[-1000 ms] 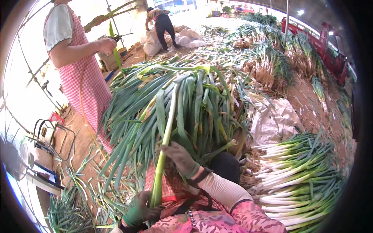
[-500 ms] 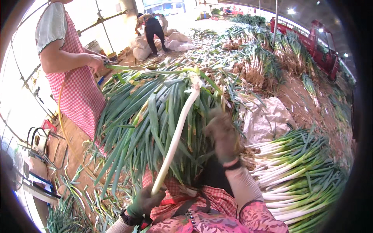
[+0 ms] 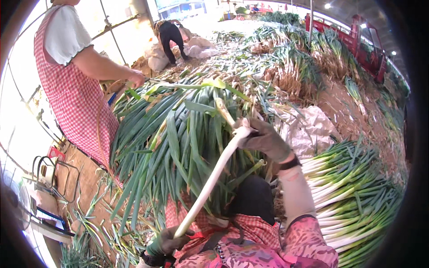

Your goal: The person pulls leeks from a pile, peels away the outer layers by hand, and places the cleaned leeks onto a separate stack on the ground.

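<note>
A long green onion (image 3: 210, 185) with a thick white stalk slants up across my front. My left hand (image 3: 169, 241), in a dark glove, is closed round its lower end. Higher up, the gloved fingers of my right hand (image 3: 263, 139) close on the stalk where loose pale layers peel off toward the green leaves. Below and behind the stalk spreads a large heap of unsorted green onions (image 3: 161, 134), their dark leaves hanging toward me. To the right lies a pile of cleaned green onions (image 3: 344, 201) with bare white stalks, next to my right forearm.
A co-worker in a red checked apron (image 3: 73, 89) stands at the left, one hand over the heap. Another person (image 3: 170, 40) bends over sacks at the back. A crumpled white sack (image 3: 308, 127) lies beyond the cleaned pile. Upright onion bundles (image 3: 290, 67) and a red vehicle (image 3: 357, 49) stand far right.
My right hand, blurred and apart from the stalk before, has come onto its upper part. The stalk's top has shifted right. The co-worker at the left has turned and reached an arm forward.
</note>
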The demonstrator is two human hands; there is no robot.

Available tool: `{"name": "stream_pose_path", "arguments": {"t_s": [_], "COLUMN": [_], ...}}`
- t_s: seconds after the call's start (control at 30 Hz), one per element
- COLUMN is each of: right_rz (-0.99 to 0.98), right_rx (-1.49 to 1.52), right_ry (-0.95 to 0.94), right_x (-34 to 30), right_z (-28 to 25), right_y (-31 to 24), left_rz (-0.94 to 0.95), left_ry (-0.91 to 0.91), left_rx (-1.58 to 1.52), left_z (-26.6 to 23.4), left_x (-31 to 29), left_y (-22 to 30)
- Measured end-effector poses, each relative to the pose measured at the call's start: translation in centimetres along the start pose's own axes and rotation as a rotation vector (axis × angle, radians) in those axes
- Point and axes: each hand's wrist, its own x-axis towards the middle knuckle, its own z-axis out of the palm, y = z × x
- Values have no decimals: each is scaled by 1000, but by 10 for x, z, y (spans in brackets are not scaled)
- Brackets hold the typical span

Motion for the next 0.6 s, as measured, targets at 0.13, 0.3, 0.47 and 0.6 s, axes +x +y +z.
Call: {"name": "stream_pose_path", "arguments": {"t_s": [0.13,0.3,0.47,0.6], "right_rz": [-93,247,884,1045], "right_rx": [-444,-966,-1120,-658], "right_ry": [493,1238,-599,-735], "right_x": [-58,-246,-419,-413], "right_z": [-91,-232,-118,-1], "right_y": [-25,25,169,140], "left_rz": [-16,110,109,127], "left_ry": [60,169,113,68], "left_rx": [124,128,145,133], "left_z": [-11,-19,-19,-13], "left_x": [0,22,50,72], "left_y": [3,-8,-6,-10]}}
